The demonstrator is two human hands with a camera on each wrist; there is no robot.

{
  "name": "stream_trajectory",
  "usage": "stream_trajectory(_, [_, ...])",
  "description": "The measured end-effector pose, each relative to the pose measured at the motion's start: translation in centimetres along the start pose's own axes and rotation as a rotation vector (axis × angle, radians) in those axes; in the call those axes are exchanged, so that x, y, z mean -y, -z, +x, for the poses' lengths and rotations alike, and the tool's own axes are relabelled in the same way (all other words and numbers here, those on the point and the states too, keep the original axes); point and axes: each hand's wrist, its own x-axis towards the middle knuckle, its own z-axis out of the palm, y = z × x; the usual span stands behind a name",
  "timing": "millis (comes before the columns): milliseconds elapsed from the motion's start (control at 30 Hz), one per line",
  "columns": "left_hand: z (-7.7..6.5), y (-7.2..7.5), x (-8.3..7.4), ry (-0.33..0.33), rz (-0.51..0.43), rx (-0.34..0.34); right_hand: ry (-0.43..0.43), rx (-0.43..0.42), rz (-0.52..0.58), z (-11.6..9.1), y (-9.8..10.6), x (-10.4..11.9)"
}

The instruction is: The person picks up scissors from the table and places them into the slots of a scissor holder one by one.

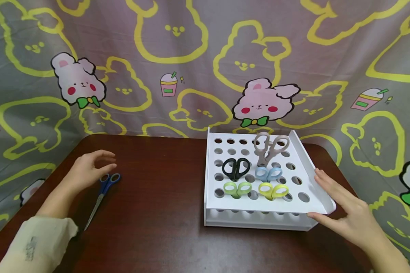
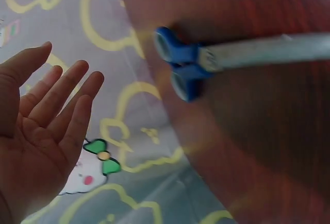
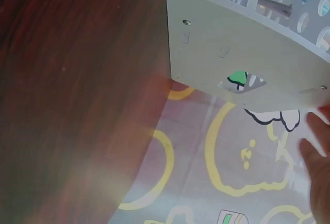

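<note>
A pair of blue-handled scissors [image 1: 104, 187] lies on the table, handles away from me and blades toward the front. My left hand [image 1: 89, 168] hovers just beside the handles, fingers loosely extended and holding nothing; the left wrist view shows its bare palm. On the right stands a white scissor rack [image 1: 213, 204] with rows of round holes. Black scissors [image 1: 236, 168], light blue scissors [image 1: 268, 173], green scissors [image 1: 237, 188] and yellow scissors [image 1: 273, 190] stand in it, handles up, behind them larger grey-brown scissors [image 1: 267, 149]. My right hand [image 1: 348, 212] touches the rack's right side with extended fingers, thumb near its front corner.
The dark reddish-brown table [image 1: 150, 212] has rounded back corners. A patterned cloth [image 1: 191, 41] with rabbit and drink-cup prints hangs behind and along both sides. The rack's raised side panel [image 3: 221, 44] fills the upper part of the right wrist view.
</note>
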Motion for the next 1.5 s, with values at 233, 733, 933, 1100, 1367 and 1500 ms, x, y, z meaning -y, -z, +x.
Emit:
stream_trajectory(233, [0.4, -0.9, 2.9, 0.026, 0.042, 0.068, 0.184, -0.115, 0.04, 1.0, -0.2, 0.9])
stream_trajectory(733, [0.3, -2.6, 6.2, 0.079, 0.132, 0.182, 0.177, -0.099, 0.077, 1.1, -0.3, 0.6])
stream_trajectory(933, [0.5, -2.8, 6.1, 0.046, 0.164, 0.175, 0.163, -0.099, 0.09, 1.1, -0.3, 0.5])
stream_trajectory(1100, [0.5, -2.9, 5.9, 0.063, 0.173, 0.185, 0.144, -0.089, 0.081, 1.0, -0.3, 0.3])
stream_trajectory(1367, [0.5, -2.9, 5.8, 0.043, 0.146, 0.162, 0.113, -0.047, 0.033, 0.8, -0.2, 0.3])
stream_trajectory(1500, [0.4, -2.9, 5.9, 0.047, 0.115, 0.162, 0.105, -0.047, 0.028, 0.8, -0.2, 0.5])
